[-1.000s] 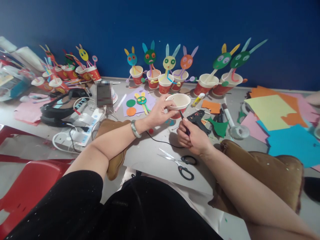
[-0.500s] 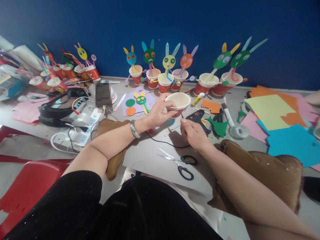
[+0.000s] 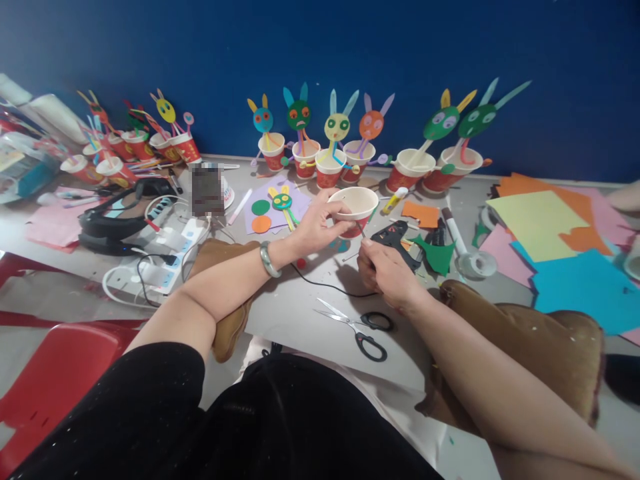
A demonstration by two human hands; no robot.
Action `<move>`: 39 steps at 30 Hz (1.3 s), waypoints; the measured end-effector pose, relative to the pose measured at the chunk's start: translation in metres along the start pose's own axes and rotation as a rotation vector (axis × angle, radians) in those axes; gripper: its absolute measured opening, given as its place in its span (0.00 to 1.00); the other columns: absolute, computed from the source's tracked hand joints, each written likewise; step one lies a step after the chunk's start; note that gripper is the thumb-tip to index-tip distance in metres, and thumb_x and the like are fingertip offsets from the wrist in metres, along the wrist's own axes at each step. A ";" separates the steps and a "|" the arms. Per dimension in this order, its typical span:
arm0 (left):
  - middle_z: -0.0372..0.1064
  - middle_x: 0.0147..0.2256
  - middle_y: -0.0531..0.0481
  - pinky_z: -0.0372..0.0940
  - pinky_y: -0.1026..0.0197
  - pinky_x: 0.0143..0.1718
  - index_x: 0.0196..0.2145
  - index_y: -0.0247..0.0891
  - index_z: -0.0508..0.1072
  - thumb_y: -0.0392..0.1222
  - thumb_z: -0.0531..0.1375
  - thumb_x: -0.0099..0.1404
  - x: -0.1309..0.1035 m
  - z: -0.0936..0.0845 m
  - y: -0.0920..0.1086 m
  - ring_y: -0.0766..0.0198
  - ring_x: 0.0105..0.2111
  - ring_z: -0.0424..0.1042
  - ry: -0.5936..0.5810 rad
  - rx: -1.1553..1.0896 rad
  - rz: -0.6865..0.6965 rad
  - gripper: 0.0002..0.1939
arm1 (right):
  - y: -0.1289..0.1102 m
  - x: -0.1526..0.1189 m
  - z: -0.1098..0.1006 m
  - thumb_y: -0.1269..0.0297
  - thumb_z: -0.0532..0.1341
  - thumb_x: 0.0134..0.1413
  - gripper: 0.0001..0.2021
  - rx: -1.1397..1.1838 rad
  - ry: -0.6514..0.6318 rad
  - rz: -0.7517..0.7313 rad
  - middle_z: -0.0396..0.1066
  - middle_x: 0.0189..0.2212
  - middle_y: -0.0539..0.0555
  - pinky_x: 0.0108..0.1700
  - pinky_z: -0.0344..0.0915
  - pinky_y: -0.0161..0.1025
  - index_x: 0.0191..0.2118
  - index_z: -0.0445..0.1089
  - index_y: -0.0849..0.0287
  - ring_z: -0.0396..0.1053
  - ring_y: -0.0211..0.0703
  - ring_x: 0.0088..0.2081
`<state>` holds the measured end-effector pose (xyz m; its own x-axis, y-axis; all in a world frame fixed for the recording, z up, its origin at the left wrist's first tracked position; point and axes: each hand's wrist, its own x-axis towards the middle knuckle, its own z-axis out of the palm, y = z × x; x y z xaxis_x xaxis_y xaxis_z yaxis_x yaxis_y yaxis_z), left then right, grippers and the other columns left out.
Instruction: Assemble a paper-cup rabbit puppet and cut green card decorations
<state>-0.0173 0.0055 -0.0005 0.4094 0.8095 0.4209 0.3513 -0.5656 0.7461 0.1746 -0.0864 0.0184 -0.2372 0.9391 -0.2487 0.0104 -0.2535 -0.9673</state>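
Note:
My left hand [image 3: 323, 223] is closed on a red and white paper cup [image 3: 364, 203], fingers at the rim and thumb against its side. The cup's white inside faces up toward me. In my closed right hand [image 3: 385, 267] is a thin dark pointed tool [image 3: 361, 231]; its tip meets the red side of the cup, and I cannot tell whether it goes through. Below the hands, scissors [image 3: 353, 325] lie partly spread on the table. Just beyond my right hand rests a black glue gun [image 3: 393, 235].
Several cups with paper rabbit figures, one a yellow-faced rabbit [image 3: 337, 125], stand along the blue wall [image 3: 320, 40]. Coloured paper [image 3: 585, 287] and a tape roll [image 3: 477, 264] lie right. A power strip [image 3: 183, 257] sits left, and a brown cushion [image 3: 530, 353] at the front right.
The cup has tipped slightly, so more of its red side shows. My right hand has shifted a little left with the pointed tool still against the cup.

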 end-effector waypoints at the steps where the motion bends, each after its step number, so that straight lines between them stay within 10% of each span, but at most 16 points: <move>1: 0.71 0.55 0.43 0.70 0.45 0.68 0.39 0.41 0.79 0.43 0.68 0.70 0.000 0.000 -0.001 0.52 0.62 0.71 0.003 -0.006 0.004 0.04 | -0.001 0.000 0.000 0.29 0.66 0.59 0.34 0.002 0.003 -0.001 0.49 0.13 0.45 0.17 0.43 0.38 0.21 0.55 0.50 0.44 0.34 0.15; 29: 0.71 0.58 0.41 0.70 0.43 0.68 0.37 0.40 0.79 0.38 0.68 0.69 -0.003 0.002 0.003 0.51 0.63 0.72 0.056 0.065 0.043 0.02 | -0.003 0.003 0.000 0.28 0.67 0.56 0.35 0.036 -0.008 0.025 0.48 0.12 0.43 0.15 0.40 0.37 0.19 0.54 0.50 0.42 0.32 0.14; 39: 0.70 0.59 0.40 0.68 0.43 0.68 0.38 0.40 0.79 0.40 0.66 0.73 -0.008 0.007 0.006 0.50 0.64 0.71 0.042 0.144 0.059 0.05 | -0.004 0.007 -0.022 0.42 0.60 0.71 0.28 -0.690 0.180 -0.258 0.57 0.20 0.50 0.33 0.49 0.42 0.24 0.54 0.52 0.55 0.43 0.26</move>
<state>-0.0129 -0.0055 -0.0026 0.3986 0.7782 0.4853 0.4455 -0.6269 0.6392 0.1941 -0.0735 0.0198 -0.1528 0.9874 0.0423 0.5955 0.1261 -0.7934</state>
